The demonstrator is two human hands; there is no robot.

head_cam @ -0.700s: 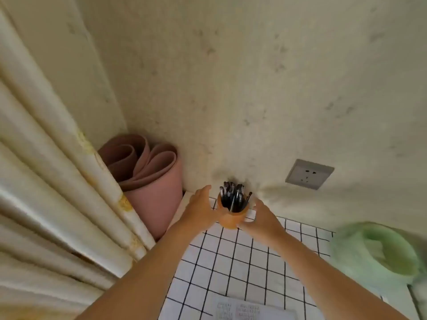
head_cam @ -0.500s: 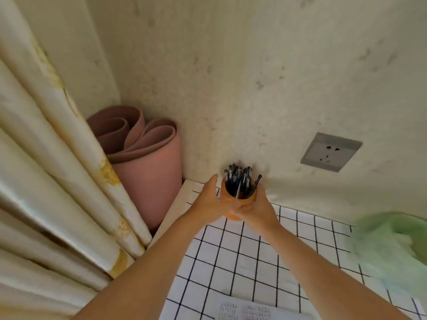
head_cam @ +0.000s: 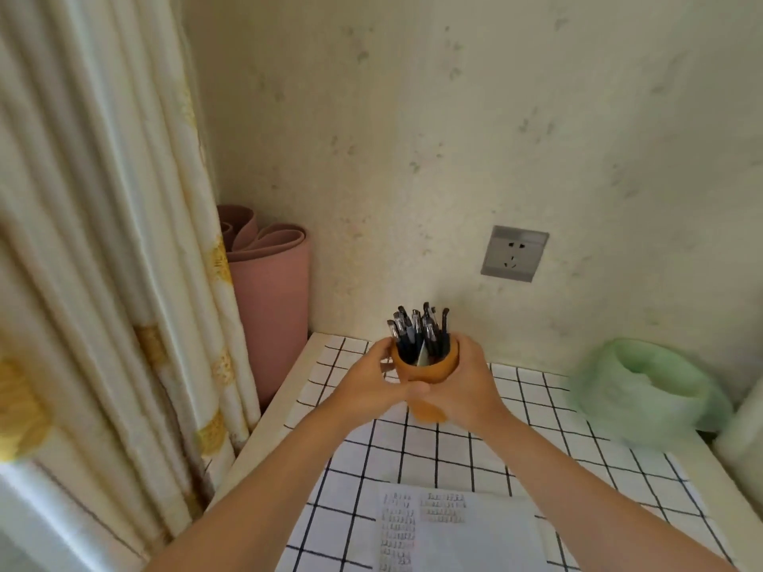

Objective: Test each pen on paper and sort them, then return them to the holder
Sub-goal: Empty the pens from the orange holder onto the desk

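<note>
An orange pen holder (head_cam: 427, 371) stands near the back of a table covered with a white black-grid cloth (head_cam: 450, 452). Several dark pens (head_cam: 419, 330) stick up out of it. My left hand (head_cam: 367, 383) grips the holder from the left and my right hand (head_cam: 468, 390) grips it from the right, fingers wrapped round its sides. A sheet of paper (head_cam: 458, 534) with rows of small marks lies on the cloth close to me.
A rolled pink mat (head_cam: 268, 307) stands in the corner left of the table. Cream curtains (head_cam: 103, 262) hang on the left. A wall socket (head_cam: 514, 253) sits above the table. A pale green bowl-shaped thing (head_cam: 648, 390) rests at the right.
Both hands have closed from beside the holder onto its sides. The view has tilted down, so more of the table and paper shows.
</note>
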